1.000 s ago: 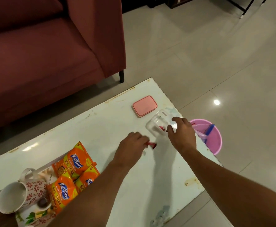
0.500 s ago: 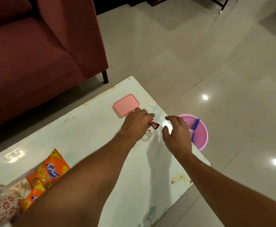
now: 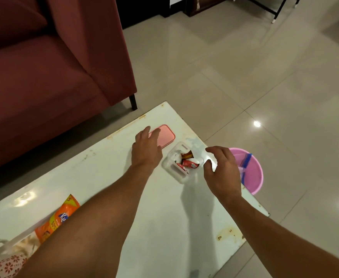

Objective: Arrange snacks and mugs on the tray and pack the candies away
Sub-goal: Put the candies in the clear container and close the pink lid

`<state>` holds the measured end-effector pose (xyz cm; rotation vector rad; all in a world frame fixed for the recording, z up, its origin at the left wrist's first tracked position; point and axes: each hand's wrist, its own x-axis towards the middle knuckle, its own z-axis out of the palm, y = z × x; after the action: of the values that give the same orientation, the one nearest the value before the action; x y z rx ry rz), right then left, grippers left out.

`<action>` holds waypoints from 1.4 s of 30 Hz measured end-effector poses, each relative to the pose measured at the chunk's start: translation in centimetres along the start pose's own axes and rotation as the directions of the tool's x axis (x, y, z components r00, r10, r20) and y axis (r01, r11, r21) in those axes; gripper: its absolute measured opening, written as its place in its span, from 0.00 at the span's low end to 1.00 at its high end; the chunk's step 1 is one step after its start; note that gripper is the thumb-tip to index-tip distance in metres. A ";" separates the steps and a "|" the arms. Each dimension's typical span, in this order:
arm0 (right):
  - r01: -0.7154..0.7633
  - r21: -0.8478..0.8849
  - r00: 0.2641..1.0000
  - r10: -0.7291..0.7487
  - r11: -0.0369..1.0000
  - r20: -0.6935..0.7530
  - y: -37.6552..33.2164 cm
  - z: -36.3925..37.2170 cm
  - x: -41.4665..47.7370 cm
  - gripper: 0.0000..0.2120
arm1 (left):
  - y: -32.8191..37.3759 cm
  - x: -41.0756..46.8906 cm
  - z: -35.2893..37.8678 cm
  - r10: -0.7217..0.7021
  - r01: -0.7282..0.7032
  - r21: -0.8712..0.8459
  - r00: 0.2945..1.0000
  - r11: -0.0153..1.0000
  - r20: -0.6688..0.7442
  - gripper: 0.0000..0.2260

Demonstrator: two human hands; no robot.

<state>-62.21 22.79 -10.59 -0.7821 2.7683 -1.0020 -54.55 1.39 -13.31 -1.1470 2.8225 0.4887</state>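
Note:
A clear plastic box (image 3: 178, 173) stands on the white table (image 3: 164, 217) near its right edge, holding red-wrapped candies (image 3: 187, 161). Just behind it lies the flat pink lid (image 3: 165, 135). My left hand (image 3: 146, 149) rests flat with its fingertips on the lid's left part, holding nothing. My right hand (image 3: 223, 169) hovers to the right of the box, fingers spread and empty. At the lower left, orange snack packets (image 3: 59, 219) and a floral mug (image 3: 2, 261) sit on the tray (image 3: 24, 240), partly hidden by my left arm.
A pink bucket (image 3: 252, 173) with a blue-edged bag inside stands on the tiled floor, right of the table. A dark red sofa (image 3: 44, 73) runs along the table's far side. Dark furniture legs show at the top right.
My left hand dropped the red candy into the clear box and moved back onto the pink lid. My right hand let go of the box and drew off to its right.

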 end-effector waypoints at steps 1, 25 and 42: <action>0.012 0.004 1.000 -0.012 1.000 0.005 -0.1 0.1 0.2 0.16 | -0.5 0.5 0.2 -0.006 0.004 0.039 0.997 0.999 0.075 0.28; -0.648 0.460 0.726 0.307 0.607 0.616 -8.3 -3.7 6.7 0.31 | 2.7 -2.1 -5.5 0.668 -0.701 0.094 0.618 0.707 -0.415 0.33; 0.096 0.069 0.953 -0.112 0.993 0.283 -2.2 0.4 2.7 0.14 | 0.7 -4.5 -0.5 0.182 -0.215 -0.236 0.971 0.948 -0.152 0.22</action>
<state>-63.49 19.81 -9.32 -0.9878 2.4667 -0.8943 -51.71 4.72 -11.88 -0.9612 3.0764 0.8373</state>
